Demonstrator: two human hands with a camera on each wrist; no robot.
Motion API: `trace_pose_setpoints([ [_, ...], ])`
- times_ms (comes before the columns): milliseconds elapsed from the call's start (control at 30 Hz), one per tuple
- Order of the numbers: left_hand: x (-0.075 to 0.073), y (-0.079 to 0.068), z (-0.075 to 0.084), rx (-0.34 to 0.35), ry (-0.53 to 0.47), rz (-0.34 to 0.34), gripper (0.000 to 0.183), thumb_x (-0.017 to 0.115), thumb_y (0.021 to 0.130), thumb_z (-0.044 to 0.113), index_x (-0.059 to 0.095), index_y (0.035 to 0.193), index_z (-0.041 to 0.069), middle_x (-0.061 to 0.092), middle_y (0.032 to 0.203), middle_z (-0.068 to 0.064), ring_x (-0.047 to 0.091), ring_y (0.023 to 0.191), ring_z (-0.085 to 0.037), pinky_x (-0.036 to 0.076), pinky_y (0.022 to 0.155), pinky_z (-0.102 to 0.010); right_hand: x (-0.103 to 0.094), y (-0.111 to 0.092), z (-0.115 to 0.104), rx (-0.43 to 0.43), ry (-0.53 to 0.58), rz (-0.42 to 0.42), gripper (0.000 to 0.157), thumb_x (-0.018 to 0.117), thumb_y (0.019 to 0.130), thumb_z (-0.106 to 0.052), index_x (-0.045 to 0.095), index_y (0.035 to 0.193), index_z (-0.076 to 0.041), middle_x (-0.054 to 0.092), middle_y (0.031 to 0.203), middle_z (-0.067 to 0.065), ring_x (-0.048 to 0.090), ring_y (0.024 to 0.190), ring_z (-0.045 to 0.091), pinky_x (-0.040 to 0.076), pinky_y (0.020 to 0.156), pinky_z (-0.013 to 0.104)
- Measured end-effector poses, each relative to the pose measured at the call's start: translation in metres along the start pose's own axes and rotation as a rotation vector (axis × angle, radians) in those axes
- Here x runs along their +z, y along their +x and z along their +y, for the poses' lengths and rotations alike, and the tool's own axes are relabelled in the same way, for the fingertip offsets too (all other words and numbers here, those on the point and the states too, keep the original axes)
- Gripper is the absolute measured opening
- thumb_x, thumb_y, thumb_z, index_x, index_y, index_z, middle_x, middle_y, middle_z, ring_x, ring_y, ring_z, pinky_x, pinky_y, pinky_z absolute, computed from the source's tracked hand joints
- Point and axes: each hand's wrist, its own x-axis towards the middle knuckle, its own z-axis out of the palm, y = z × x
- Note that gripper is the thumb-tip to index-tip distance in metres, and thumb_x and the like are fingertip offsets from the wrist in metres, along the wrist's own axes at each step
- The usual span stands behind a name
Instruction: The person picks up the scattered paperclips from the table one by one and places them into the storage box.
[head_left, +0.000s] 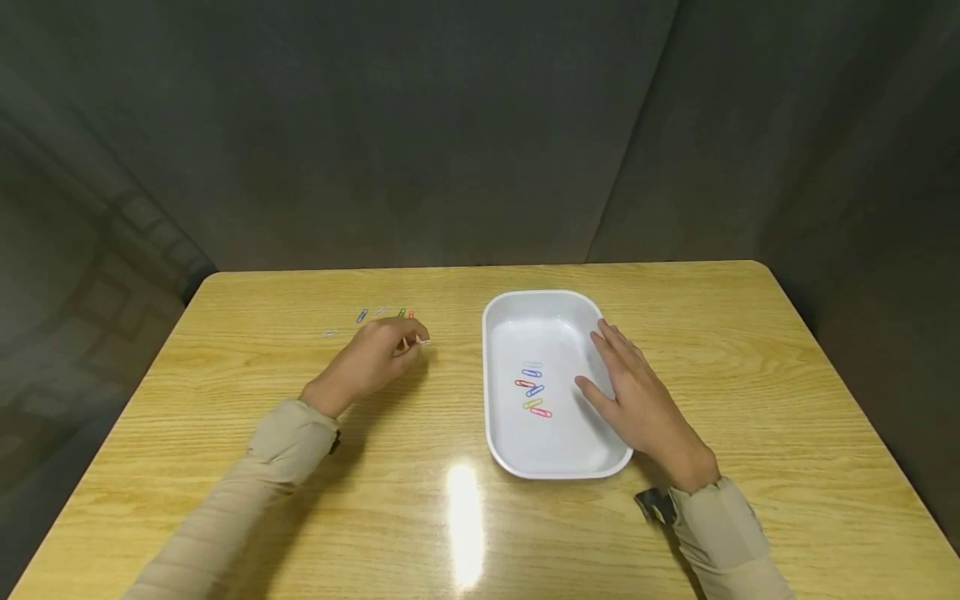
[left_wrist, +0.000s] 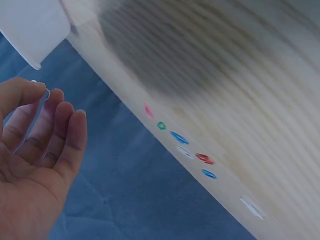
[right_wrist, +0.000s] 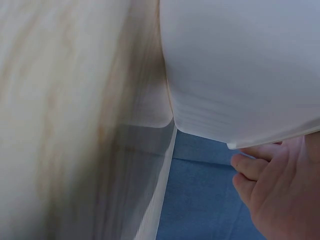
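Note:
My left hand [head_left: 365, 360] is above the table, left of the white tray [head_left: 555, 450], pinching a white paper clip [left_wrist: 47, 93] between thumb and fingertips. Several coloured paper clips lie in the tray, among them a pink paper clip [head_left: 541, 412], a yellow paper clip [head_left: 532, 404] and a blue paper clip [head_left: 535, 390]. At the tray's right rim is my right hand [head_left: 641, 408], fingers extended along it and thumb over the inside. In the right wrist view the tray wall partly hides its fingers.
Beyond my left hand, loose paper clips lie near the table's far edge: a blue clip [head_left: 362, 316], a white clip [head_left: 330, 333], a green clip [left_wrist: 161, 125], a red clip [left_wrist: 205, 158] and others. Dark curtains [head_left: 420, 142] hang behind the wooden table [head_left: 750, 375].

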Motion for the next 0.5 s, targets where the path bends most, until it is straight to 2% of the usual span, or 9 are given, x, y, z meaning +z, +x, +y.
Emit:
trace_pose_setpoints([
  [267, 0.001, 0.006, 0.012, 0.042, 0.02, 0.047, 0.014, 0.062, 0.095, 0.007, 0.071, 0.106, 0.005, 0.072, 0.099, -0.007, 0.064, 0.084, -0.018, 0.054, 0.076, -0.034, -0.001, 0.0, -0.001, -0.006, 0.002, 0.005, 0.074, 0.057, 0.099, -0.037, 0.027, 0.154, 0.003, 0.015, 0.165, 0.018, 0.016, 0.151, 0.043, 0.018, 0.12, 0.061],
  [500, 0.003, 0.009, 0.026, 0.075, 0.035, 0.084, 0.013, 0.064, 0.094, 0.007, 0.072, 0.104, 0.007, 0.073, 0.099, -0.006, 0.066, 0.085, -0.018, 0.054, 0.073, -0.032, -0.001, -0.001, -0.001, 0.003, -0.001, -0.001, 0.074, 0.056, 0.099, -0.039, 0.027, 0.154, 0.002, 0.014, 0.166, 0.017, 0.016, 0.151, 0.042, 0.019, 0.119, 0.061],
])
